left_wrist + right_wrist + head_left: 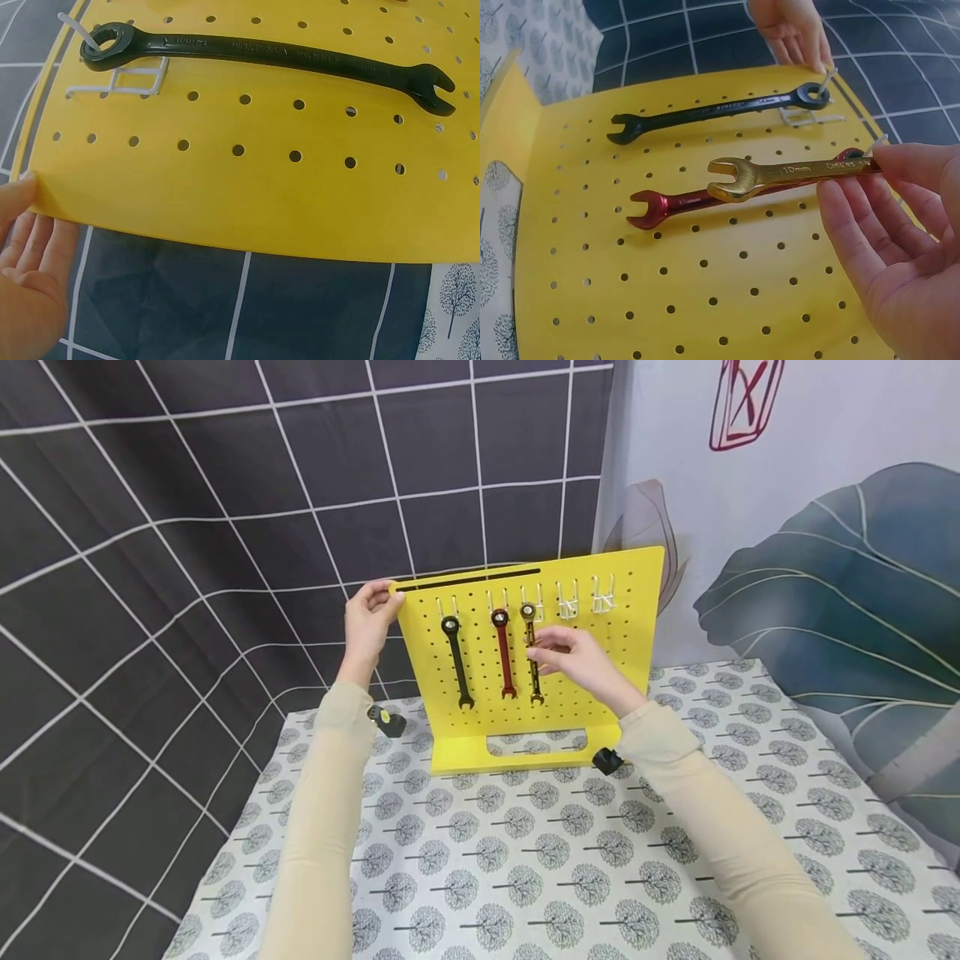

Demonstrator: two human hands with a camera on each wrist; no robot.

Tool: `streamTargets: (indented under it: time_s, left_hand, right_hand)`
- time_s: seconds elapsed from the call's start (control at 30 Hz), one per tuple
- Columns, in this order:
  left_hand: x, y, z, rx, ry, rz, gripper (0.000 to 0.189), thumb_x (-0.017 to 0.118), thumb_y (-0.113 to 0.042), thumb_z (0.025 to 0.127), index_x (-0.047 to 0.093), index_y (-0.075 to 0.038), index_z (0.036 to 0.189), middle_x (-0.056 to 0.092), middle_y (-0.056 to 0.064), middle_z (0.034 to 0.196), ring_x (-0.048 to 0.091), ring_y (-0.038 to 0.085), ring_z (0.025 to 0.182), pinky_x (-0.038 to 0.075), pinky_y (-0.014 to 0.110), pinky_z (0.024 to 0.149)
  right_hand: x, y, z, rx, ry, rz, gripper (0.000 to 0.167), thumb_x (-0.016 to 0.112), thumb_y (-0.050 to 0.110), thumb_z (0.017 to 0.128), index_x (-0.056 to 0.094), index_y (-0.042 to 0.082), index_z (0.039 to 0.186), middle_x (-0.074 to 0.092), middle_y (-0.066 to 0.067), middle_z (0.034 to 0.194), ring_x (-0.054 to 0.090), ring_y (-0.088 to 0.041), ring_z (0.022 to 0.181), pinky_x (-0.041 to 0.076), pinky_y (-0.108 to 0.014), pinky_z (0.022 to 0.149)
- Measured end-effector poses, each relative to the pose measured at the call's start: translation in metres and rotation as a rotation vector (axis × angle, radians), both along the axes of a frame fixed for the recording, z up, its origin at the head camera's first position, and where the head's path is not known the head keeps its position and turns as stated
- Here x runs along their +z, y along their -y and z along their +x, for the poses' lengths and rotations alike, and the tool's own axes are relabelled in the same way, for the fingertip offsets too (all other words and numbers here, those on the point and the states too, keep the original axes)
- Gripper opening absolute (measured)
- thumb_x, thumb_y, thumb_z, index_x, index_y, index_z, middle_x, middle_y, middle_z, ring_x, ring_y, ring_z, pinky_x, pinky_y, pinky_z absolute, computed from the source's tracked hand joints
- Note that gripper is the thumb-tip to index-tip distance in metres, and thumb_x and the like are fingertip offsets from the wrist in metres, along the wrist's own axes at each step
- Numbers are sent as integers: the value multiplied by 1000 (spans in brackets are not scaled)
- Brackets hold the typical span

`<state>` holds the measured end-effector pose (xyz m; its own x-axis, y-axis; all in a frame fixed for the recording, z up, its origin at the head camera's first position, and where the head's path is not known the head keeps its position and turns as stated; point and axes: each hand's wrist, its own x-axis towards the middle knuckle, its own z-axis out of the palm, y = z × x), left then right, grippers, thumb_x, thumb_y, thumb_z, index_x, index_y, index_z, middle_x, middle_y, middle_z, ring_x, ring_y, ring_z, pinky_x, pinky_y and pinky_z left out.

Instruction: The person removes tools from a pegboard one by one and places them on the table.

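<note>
My left hand [367, 625] grips the upper left corner of a yellow pegboard [210, 199], thumb in front and fingers behind. In my right hand [581, 667] a gold combination wrench [739, 180] marked 10mm is pinched between thumb and fingers. It hangs nearly upright before the board, its ring end up at a white hook and its open jaw down. Left of it a red combination wrench [504, 656] hangs by its ring end. Farther left, nearest my left hand, hangs a black combination wrench [262, 52], a white hook through its ring.
Two white double hooks, one at mid-right [567, 602] and one farther right [602, 596], hold nothing. The board's base [459, 752] stands on a tree-print cloth [525, 885]. A dark gridded curtain [322, 468] hangs behind and to the left.
</note>
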<state>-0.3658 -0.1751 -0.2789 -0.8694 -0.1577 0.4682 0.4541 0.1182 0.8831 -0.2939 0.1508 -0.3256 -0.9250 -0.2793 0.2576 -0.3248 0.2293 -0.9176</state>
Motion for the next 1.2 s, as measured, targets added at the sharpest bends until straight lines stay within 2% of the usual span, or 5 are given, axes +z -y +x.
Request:
streamTargets:
  time_s: [0.4, 0.63, 0.87, 1.03, 1.2]
  left_hand:
    - [-1, 1, 0, 7, 2, -9, 25, 70, -4, 94, 65, 0, 119, 65, 4, 98, 63, 13, 89, 57, 26, 83]
    - [0, 1, -1, -13, -2, -8, 27, 70, -5, 94, 65, 2, 121, 65, 2, 98, 63, 12, 90, 57, 26, 85]
    - [0, 3, 1, -9, 3, -9, 30, 70, -5, 95, 64, 3, 123, 65, 1, 98, 63, 12, 90, 56, 27, 86]
    - [0, 2, 1, -15, -5, 12, 27, 70, -4, 94, 65, 1, 119, 65, 1, 97, 63, 12, 89, 56, 24, 83]
    - [0, 1, 1, -12, -3, 20, 25, 71, -3, 93, 66, 0, 118, 65, 1, 96, 63, 12, 89, 56, 23, 83]
  right_hand:
    - [7, -11, 11, -11, -15, 32, 43, 70, 19, 97, 58, -1, 132, 66, -18, 118, 69, -24, 94, 58, -34, 88]
    - [13, -24, 18, -30, -22, 22, 44, 70, 20, 97, 57, -3, 133, 65, -19, 119, 68, -22, 95, 59, -35, 87]
    - [18, -39, 23, -73, -62, 2, 38, 71, 16, 96, 61, -4, 127, 67, -14, 112, 66, -19, 94, 60, -33, 81]
    - [22, -54, 29, -112, -61, 4, 41, 72, 21, 96, 61, -5, 127, 69, -9, 110, 67, -18, 92, 60, -32, 81]
    - [25, -68, 33, -143, -73, -30, 39, 72, 18, 96, 61, -6, 125, 70, -2, 107, 67, -16, 90, 61, -33, 80]
